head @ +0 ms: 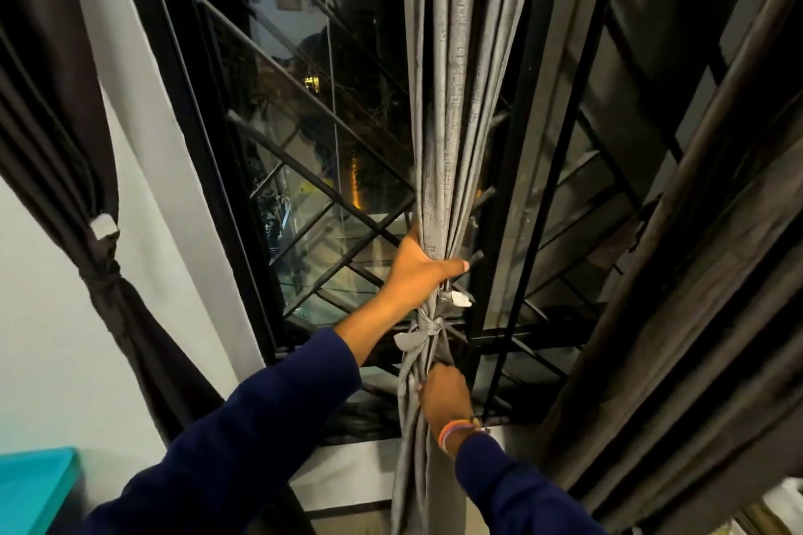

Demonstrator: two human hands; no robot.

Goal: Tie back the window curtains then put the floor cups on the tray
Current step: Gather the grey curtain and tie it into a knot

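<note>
A grey curtain [452, 109] hangs gathered into a bundle in front of the barred window [330, 169]. A grey tie-back strip [423, 330] is knotted around the bundle, with a small white tag beside it. My left hand [419, 269] grips the bundle just above the knot. My right hand [445, 397] grips the folds just below the knot. At the far left a dark curtain [56, 152] is tied back against the wall. No cups or tray are in view.
Loose dark curtains [695, 295] hang at the right, close to my right arm. A white wall [143, 230] lies between the left curtain and the window frame. A teal surface [30, 487] shows at the bottom left corner.
</note>
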